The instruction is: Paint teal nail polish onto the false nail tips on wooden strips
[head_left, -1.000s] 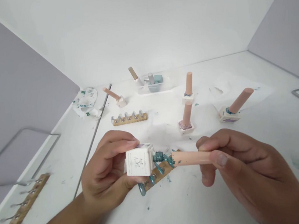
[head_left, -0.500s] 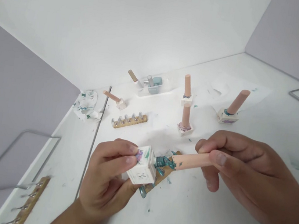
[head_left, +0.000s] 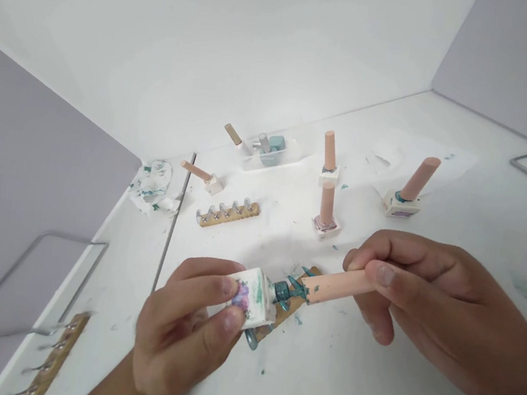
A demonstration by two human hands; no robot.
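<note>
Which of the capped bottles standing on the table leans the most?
The far-left bottle, by the crumpled tissue: its pink cap slants steeply left, almost flat. The two middle bottles stand upright; the right bottle tilts only partly.

Left hand [head_left: 183,333] comes up from below, forearm angled in, thumb and fingers curled closed in a pinch. Right hand [head_left: 425,305] reaches in from the right, fingers folded, thumb lying flat along the top, wrist low.
</note>
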